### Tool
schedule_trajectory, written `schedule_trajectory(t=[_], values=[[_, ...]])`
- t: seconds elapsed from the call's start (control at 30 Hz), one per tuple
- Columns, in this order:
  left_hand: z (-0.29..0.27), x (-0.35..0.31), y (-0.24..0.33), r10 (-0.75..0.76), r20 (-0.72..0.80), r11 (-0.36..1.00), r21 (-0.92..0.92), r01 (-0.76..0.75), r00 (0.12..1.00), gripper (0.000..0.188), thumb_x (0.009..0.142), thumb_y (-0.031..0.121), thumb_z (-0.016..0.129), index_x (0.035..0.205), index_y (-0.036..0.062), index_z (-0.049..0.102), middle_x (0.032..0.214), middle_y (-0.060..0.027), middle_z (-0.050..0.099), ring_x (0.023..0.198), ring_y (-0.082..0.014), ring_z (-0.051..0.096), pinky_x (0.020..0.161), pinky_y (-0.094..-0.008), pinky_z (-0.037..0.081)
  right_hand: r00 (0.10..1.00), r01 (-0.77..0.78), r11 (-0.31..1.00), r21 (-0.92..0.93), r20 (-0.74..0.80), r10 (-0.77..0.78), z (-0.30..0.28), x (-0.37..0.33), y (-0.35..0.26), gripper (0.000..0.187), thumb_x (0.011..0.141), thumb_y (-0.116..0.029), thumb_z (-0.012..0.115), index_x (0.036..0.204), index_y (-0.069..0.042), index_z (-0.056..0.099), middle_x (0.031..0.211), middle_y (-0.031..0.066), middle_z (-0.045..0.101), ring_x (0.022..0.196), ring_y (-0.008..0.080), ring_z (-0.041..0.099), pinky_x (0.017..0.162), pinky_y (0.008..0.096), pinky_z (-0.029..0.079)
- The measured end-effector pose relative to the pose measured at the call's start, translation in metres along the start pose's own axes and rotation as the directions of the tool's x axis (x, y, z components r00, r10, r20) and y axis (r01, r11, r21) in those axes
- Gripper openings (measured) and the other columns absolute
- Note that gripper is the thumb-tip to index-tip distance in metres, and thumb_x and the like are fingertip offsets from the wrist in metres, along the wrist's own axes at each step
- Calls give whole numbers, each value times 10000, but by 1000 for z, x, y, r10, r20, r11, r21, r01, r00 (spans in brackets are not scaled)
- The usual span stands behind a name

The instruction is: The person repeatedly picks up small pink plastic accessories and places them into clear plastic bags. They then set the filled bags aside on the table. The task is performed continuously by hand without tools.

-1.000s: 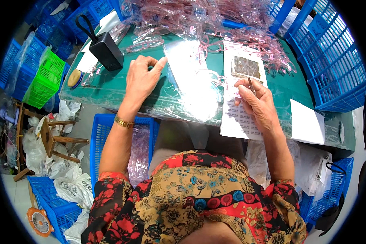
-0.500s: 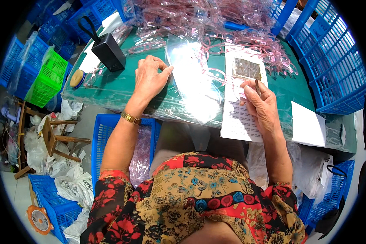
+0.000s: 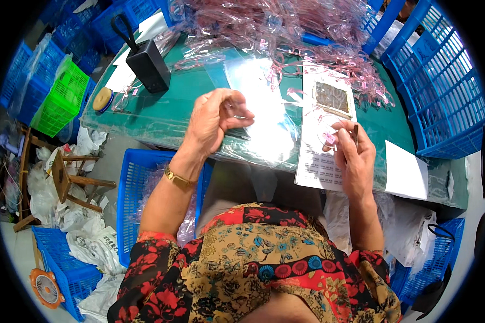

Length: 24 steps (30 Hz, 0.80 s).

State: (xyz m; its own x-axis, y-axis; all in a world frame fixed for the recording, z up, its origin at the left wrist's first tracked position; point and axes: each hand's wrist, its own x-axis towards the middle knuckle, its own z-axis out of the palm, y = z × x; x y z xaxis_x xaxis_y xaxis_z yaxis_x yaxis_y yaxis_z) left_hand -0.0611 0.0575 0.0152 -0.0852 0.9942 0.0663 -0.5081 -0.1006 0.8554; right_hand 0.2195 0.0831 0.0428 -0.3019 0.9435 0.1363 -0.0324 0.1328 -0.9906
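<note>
Over the front of the green table, my left hand (image 3: pixel 214 119) is raised with bent fingers and a gap at the thumb; nothing shows in its grip. Beside it lie clear plastic sleeves (image 3: pixel 261 116), bright with glare. My right hand (image 3: pixel 354 153) is closed in a pinch on thin pink-framed glasses (image 3: pixel 324 125), a small pink tag (image 3: pixel 329 138) showing at the fingertips. A slim dark stick-like tool (image 3: pixel 355 132) also stands up between its fingers. Beneath that hand is a stack of white label sheets (image 3: pixel 315 161), with a dark rectangular panel in a pale frame (image 3: pixel 333 98) on its far part.
Bagged pink glasses (image 3: pixel 285 21) heap up at the back. A black box with a strap (image 3: pixel 150 69) and a round tin (image 3: pixel 103 100) stand left. Blue crates (image 3: pixel 442 81) rise at the right, near a white paper (image 3: pixel 407 168). Another blue crate (image 3: pixel 125 210) sits below the table.
My left hand has shifted right and nearer the sleeves, turning with its fingers curled. My right hand has drawn slightly nearer and right, and the pink tag now shows at its fingertips.
</note>
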Motion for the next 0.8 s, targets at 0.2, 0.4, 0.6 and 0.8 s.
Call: schedule_trajectory(t=[0.2,0.4,0.6,0.8], values=[[21,-10,-8,-109,-32,976,-195,101,994,362,981,269,505,1089,-63,599,1030,-227,659,981,-319,665,817,-366,587,931,326,924,-199,-100,-350,10,-28,12,179,942,-83,549,1086,21,545,847,55,626,555,8,424,486,171,289],[30,-14,-10,-147,-86,965,-232,124,985,375,990,308,492,1058,-42,607,1035,-233,658,963,-302,675,785,-348,596,777,592,727,-348,7,-629,16,-38,22,232,855,56,630,1075,50,555,846,125,660,750,135,647,674,235,505],[33,-16,-13,-93,-66,986,-147,82,993,405,998,327,468,1064,-48,605,1012,-240,663,923,-300,688,757,-340,603,779,593,723,-354,26,-627,19,-39,24,262,829,71,654,1075,47,568,839,116,659,749,140,656,664,241,510],[40,-17,-17,-57,-14,998,-37,57,998,407,1007,311,448,1086,-60,596,1001,-220,668,940,-295,685,760,-324,600,820,550,751,-364,66,-569,22,-40,27,274,825,67,661,1082,27,576,830,106,662,729,126,642,649,231,499]])
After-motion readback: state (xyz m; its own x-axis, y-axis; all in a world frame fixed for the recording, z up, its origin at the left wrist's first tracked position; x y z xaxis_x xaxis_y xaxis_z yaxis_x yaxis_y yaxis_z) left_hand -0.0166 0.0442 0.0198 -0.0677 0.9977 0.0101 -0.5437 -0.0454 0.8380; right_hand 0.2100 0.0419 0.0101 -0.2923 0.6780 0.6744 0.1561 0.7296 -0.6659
